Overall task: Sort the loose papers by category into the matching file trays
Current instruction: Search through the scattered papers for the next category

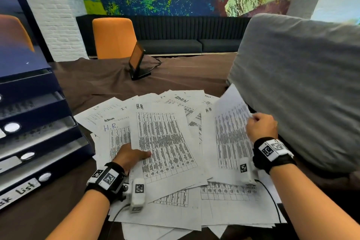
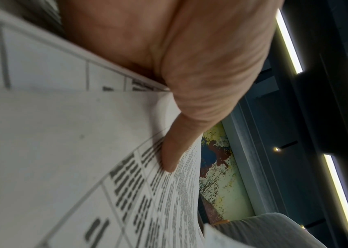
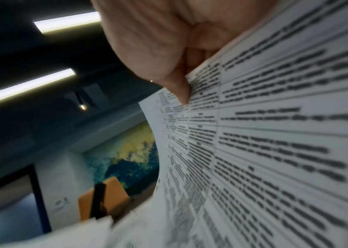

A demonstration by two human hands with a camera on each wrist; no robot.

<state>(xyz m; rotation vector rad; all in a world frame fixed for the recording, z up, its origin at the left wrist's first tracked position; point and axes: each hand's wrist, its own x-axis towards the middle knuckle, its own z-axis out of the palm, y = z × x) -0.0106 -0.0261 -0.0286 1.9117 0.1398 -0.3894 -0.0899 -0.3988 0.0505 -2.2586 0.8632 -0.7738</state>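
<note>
Many printed sheets [image 1: 175, 210] lie fanned over the table, hand-marked H.R, IT, Admin and ADMIN. My left hand [image 1: 132, 155] grips the lower left edge of a sheet headed H.R [image 1: 165, 138], thumb on top and fingers hidden beneath. In the left wrist view the thumb [image 2: 171, 154] presses on that printed sheet [image 2: 62, 134]. My right hand [image 1: 260, 125] pinches the right edge of another table-printed sheet [image 1: 229, 138], which curls up off the pile. The right wrist view shows the thumb [image 3: 181, 90] on this sheet [image 3: 275, 134]. A stack of dark blue file trays [image 1: 39, 128] stands at the left; its lowest label ends in "sk List".
A grey padded chair back [image 1: 302, 84] rises close on the right, just behind my right hand. A small screen on a stand [image 1: 137, 60] with its cable sits mid-table on the brown cloth [image 1: 97, 84]. An orange chair [image 1: 114, 37] is beyond the far edge.
</note>
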